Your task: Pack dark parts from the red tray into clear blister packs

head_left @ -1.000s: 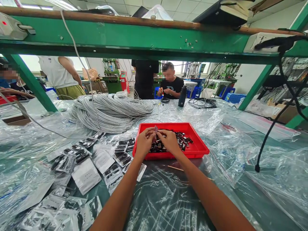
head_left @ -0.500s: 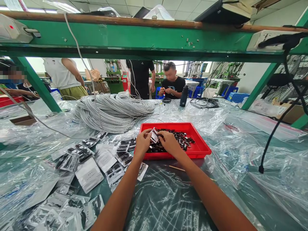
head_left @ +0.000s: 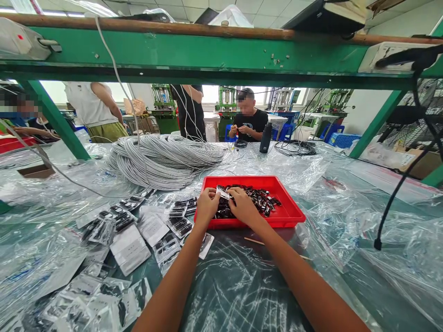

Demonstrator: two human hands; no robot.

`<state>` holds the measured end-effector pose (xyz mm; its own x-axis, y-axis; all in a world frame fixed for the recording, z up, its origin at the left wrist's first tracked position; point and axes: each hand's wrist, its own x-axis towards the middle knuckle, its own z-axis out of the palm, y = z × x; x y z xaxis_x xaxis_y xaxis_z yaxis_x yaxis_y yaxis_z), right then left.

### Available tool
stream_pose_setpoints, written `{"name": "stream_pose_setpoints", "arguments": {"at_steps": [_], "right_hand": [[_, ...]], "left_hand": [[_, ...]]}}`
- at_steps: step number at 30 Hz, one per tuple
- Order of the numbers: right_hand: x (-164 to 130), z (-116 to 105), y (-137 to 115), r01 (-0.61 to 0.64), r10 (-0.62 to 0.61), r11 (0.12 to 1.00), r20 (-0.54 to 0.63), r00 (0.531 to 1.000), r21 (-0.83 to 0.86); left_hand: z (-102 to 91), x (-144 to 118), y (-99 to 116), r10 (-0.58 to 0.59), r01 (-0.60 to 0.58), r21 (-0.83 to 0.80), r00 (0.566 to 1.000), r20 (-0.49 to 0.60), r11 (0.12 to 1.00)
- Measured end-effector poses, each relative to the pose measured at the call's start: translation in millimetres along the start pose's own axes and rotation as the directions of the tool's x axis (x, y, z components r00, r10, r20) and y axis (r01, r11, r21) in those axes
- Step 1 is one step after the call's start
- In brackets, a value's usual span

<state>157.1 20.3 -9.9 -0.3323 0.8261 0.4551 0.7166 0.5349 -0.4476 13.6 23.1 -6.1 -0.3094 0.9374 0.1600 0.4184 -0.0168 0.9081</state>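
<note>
My left hand (head_left: 208, 203) pinches a small white packet (head_left: 223, 192) by its left edge, over the near left part of a red tray (head_left: 287, 219). The fingers of my right hand (head_left: 243, 206) are closed at the packet's right edge; their tips are partly hidden. Beneath both hands, the tray holds a heap of small black shiny parts (head_left: 263, 199), too small to name exactly. Left of the tray lie clear packets with black pieces in them (head_left: 182, 227), and a white-backed packet (head_left: 206, 246) sits just below my left wrist.
A big coil of grey cable (head_left: 155, 163) lies behind the packets. A dark bottle (head_left: 266, 137) stands at the back, near a seated person (head_left: 251, 122). Plastic sheeting (head_left: 332, 221) covers the table. A green shelf beam (head_left: 207, 50) crosses above, with a black cable (head_left: 391, 203) hanging right.
The packet between my hands has tipped flatter. Across the table, the standing person in black has shifted left and raised an arm. The view has moved slightly.
</note>
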Motion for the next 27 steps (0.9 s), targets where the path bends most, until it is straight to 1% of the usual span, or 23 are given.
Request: {"name": "stream_pose_setpoints", "arguments": {"at_steps": [2,4,7,10,14,17,19,21,24,25,27], "right_hand": [[-1,1,-1,0.05,-0.05,0.999,0.036,0.998,0.011],[-2,1,-3,0.086,-0.086,0.996,0.046,0.995,0.011],[-3,2,-8,0.081,-0.082,0.996,0.007,0.997,0.023],[-3,4,-12,0.054,-0.049,0.996,-0.071,0.996,0.071],[0,3,-14,0.031,-0.003,0.986,-0.165,0.986,0.163],[2,-2,-13,0.01,0.049,0.957,-0.194,0.98,0.289],[3,-8,-12,-0.026,0.106,0.921,-0.187,0.977,0.388],[4,-13,-9,-0.055,0.14,0.899,-0.165,0.976,0.434],[6,-18,-4,-0.066,0.121,0.919,-0.117,0.986,0.388],[6,-19,-2,-0.063,0.107,0.932,-0.103,0.989,0.357],[6,-21,2,-0.054,0.083,0.949,-0.081,0.993,0.311]], "left_hand": [[0.8,0,-1,0.014,-0.014,0.025,1.0,-0.009,1.0],[1.6,0,-2,0.019,-0.019,0.018,1.0,-0.023,1.0],[3.0,1,-3,0.023,-0.024,-0.023,0.999,-0.023,0.999],[3.7,1,-2,0.063,-0.059,-0.157,0.998,0.024,0.986],[0.9,1,0,0.138,-0.106,-0.359,0.988,0.064,0.927],[-4.0,1,3,0.184,-0.11,-0.466,0.976,0.117,0.878],[-6.8,0,6,0.206,-0.107,-0.501,0.967,0.148,0.859],[-8.0,-2,9,0.231,-0.114,-0.507,0.957,0.174,0.854],[-6.3,-4,12,0.246,-0.131,-0.472,0.95,0.192,0.872],[-5.4,-5,13,0.231,-0.133,-0.439,0.956,0.179,0.889],[-5.0,-5,16,0.184,-0.141,-0.324,0.977,0.107,0.935]]}}
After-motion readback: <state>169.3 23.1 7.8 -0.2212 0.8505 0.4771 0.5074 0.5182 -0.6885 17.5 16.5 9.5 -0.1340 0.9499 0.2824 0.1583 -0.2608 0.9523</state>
